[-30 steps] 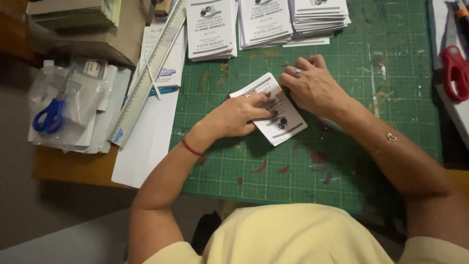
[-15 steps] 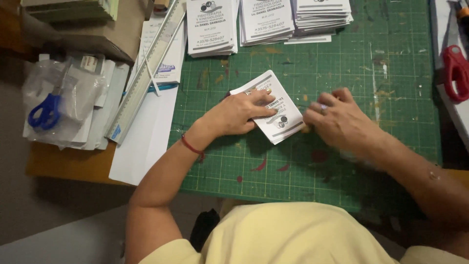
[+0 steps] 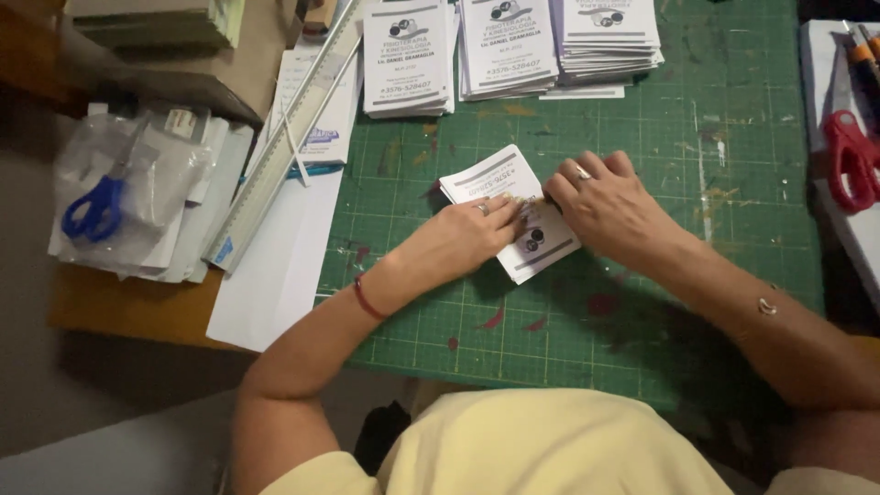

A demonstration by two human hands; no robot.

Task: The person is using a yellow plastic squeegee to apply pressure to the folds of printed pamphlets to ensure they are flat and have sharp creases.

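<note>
A small stack of white printed leaflets (image 3: 495, 179) lies tilted on the green cutting mat (image 3: 642, 302). My left hand (image 3: 463, 238) rests flat on the stack's near side, fingers pressing down on the paper. My right hand (image 3: 610, 206) grips the stack's right edge, fingers curled over it. Both hands touch the same stack. A red band circles my left wrist.
Three stacks of the same leaflets (image 3: 509, 46) line the mat's far edge. A long metal ruler (image 3: 280, 151) lies diagonally at left over white sheets (image 3: 275, 275). Blue scissors (image 3: 92, 206) sit in a plastic bag, red scissors (image 3: 852, 156) at right.
My right hand went from the stack's far edge down to the right, then came back onto the stack's right edge. My left hand stayed pressed on the leaflets.
</note>
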